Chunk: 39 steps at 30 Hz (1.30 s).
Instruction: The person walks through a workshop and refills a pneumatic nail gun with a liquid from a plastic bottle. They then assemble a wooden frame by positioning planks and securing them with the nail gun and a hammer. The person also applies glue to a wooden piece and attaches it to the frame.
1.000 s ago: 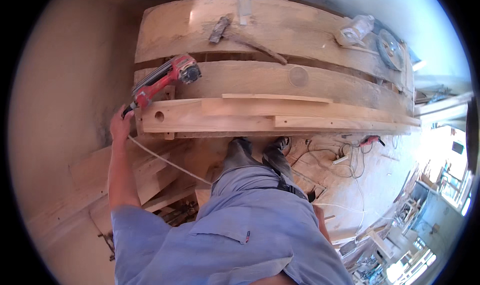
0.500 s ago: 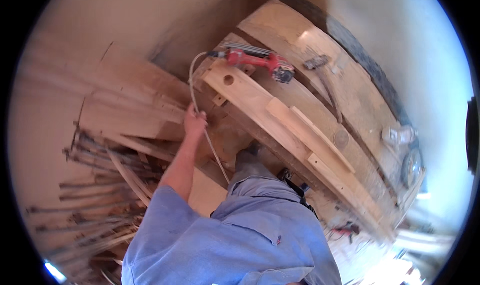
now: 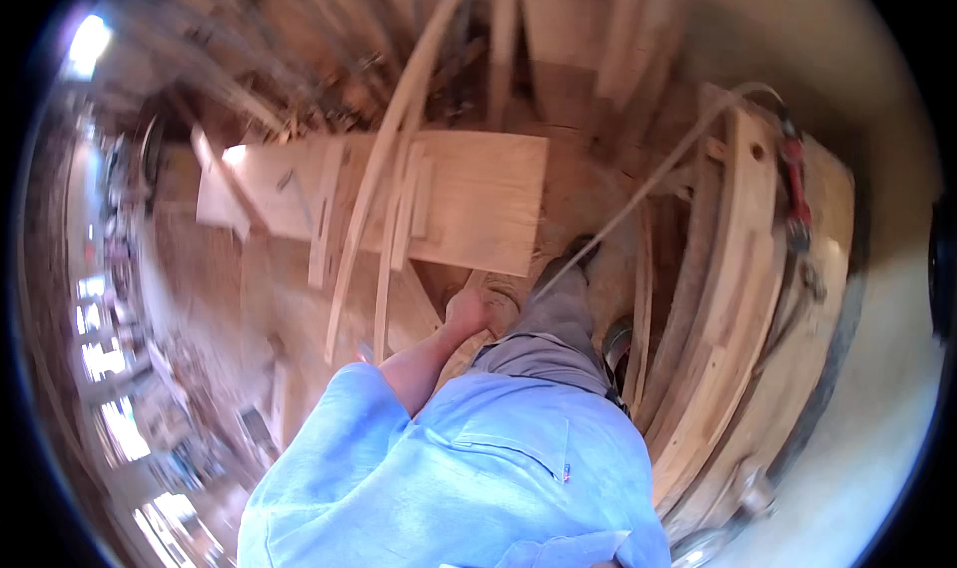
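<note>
Left hand point(image 3: 469, 311) moved off hose point(image 3: 648, 185), clear container point(image 3: 755, 492) on workbench point(image 3: 825, 234)

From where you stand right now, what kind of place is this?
Probably a woodworking shop: a red power tool lies on a plank bench, and long curved wooden strips lie across a wide pale board.

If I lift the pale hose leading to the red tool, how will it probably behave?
The pale hose is probably flexible yet springy, since it bends in a smooth arc without kinking. It is likely light, as it looks thin. Pulling it might drag the red tool, because its end appears joined there.
</note>
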### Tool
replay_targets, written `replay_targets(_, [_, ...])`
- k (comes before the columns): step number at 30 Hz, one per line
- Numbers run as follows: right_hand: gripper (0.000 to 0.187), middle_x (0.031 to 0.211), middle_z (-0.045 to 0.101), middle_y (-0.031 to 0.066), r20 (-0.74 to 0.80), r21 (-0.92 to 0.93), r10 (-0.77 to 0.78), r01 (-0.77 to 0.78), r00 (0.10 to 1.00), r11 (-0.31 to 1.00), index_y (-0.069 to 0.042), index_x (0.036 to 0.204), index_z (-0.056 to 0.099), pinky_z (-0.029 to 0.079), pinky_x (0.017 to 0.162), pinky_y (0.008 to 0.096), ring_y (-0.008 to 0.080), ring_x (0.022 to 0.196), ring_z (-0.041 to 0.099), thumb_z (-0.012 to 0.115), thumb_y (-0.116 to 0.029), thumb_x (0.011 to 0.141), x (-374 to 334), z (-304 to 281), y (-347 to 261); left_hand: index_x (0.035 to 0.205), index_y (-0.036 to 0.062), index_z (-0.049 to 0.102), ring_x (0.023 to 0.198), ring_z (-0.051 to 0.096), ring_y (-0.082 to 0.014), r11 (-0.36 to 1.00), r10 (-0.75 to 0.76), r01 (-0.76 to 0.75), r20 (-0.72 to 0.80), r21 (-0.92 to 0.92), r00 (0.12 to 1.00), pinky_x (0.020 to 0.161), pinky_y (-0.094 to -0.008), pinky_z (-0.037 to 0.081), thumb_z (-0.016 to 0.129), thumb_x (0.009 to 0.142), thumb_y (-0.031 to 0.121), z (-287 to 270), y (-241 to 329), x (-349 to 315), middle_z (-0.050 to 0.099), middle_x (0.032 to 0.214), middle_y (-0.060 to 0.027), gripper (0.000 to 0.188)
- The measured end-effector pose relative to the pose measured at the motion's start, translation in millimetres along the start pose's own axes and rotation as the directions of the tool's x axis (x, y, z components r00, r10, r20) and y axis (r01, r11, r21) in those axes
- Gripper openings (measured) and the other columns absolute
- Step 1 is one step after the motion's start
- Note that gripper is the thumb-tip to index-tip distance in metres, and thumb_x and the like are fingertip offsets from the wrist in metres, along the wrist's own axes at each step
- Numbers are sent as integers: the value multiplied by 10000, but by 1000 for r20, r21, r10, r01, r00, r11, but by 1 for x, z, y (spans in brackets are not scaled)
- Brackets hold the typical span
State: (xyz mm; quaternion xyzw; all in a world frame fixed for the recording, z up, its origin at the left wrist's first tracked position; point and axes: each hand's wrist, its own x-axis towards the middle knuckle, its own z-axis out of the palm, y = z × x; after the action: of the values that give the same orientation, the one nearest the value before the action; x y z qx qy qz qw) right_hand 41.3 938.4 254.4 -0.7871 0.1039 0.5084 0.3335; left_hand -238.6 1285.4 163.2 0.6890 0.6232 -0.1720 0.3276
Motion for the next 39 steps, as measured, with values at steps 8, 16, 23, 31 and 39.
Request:
replay_targets(8, [367, 944, 712, 124, 182, -297, 11, 44, 983, 954, 7, 1197, 671, 532, 788, 292, 182, 844, 678, 677, -98, 845, 4, 38, -41, 1335, 2, 581, 1195, 596, -418, 866, -340, 234, -178, -442, 923, 1020, -475, 479, 542, 838, 109, 58, -120, -5, 627, 1249, -285, 510])
replay_targets(16, [353, 939, 708, 116, 143, -391, 167, -99, 976, 915, -6, 1194, 675, 530, 795, 289, 181, 843, 674, 679, -97, 854, 10, 94, -34, 1439, 8, 476, 1335, 467, -422, 697, -558, 369, -143, -615, 817, 1118, -475, 387, 573, 814, 139, 36, -207, 106, 495, 1411, -307, 645])
replay_targets(23, [340, 935, 704, 109, 23, -356, 263, -237, 965, 904, -17, 1192, 679, 528, 800, 288, 179, 842, 671, 682, -96, 862, 7, 102, -16, 1435, 15, 464, 1305, 456, -450, 796, -603, 542, -270, -270, 751, 1087, -503, 399, 686, 803, 222, 8, -214, 175, 472, 1385, -294, 701])
replay_targets(31, [326, 930, 700, 100, 44, -312, 258, -232, 965, 921, -29, 1190, 683, 526, 807, 285, 178, 841, 667, 685, -95, 870, -5, 88, 5, 1279, 26, 581, 1041, 655, -404, 851, -493, 437, -154, -293, 856, 931, -495, 514, 785, 761, 256, 47, -198, 181, 682, 1121, -238, 602])
replay_targets(39, [312, 925, 696, 92, 324, -104, -124, 166, 938, 981, -42, 1187, 687, 524, 813, 283, 176, 840, 664, 688, -93, 879, -18, 64, 14, 1266, 0, 578, 1074, 665, -211, 538, -3, 265, 312, -800, 950, 928, -397, 531, 759, 848, 294, -40, -131, 71, 710, 1123, -117, 543])
